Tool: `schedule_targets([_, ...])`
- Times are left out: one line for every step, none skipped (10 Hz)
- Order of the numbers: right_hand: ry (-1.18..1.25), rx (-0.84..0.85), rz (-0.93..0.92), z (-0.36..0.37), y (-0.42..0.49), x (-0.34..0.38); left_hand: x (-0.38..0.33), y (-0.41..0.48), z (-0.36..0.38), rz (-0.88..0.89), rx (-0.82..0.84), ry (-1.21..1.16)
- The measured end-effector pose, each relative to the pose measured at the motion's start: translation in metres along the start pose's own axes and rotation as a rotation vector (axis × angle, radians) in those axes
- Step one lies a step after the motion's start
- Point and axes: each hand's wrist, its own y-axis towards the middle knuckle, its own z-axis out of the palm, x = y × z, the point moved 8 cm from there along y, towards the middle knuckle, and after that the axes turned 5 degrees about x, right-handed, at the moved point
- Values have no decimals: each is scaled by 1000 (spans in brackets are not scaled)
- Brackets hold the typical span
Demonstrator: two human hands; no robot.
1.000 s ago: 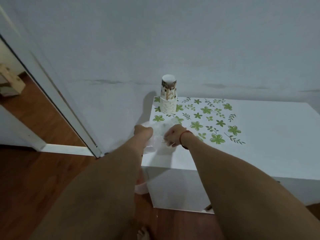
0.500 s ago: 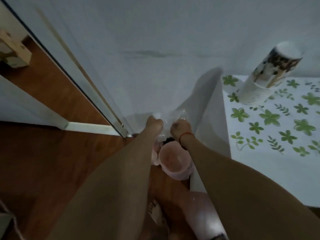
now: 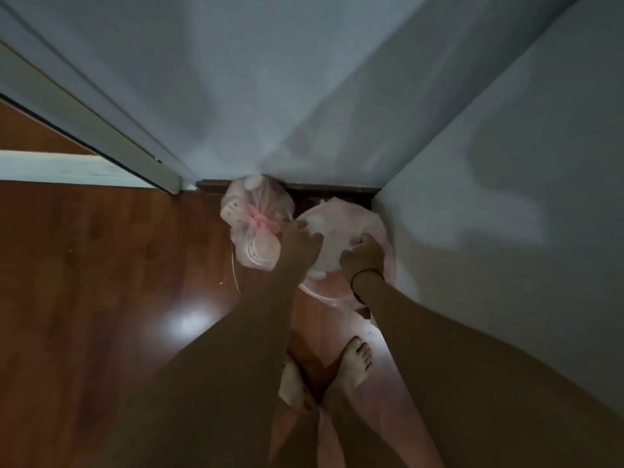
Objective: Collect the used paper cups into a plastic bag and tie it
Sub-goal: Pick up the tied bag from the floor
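Plastic bag (image 3: pixel 332 229) between left hand (image 3: pixel 300 243) and right hand (image 3: pixel 363 256), each grip clenched on it.

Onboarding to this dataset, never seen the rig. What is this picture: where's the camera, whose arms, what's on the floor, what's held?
No machine here: a person works with bare hands. The one picture comes from a wide-angle camera on their head, looking down, so the arms reach away from you and the bare feet show below. The left hand and the right hand, red band at its wrist, both grip a pale see-through plastic bag with curled fingers. It sits over a round pink bin in the corner beside a white cabinet. Left of that, a tied pink bag lies on the wooden floor. What the bags hold is too blurred to tell.
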Motion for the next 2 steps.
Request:
schedule_targets([-35,6,14,22,51,-33,34,34,24,-30,-21,-64])
schedule_targets([-164,81,57,40,79,-53,59,62,36,-55,-30,-76])
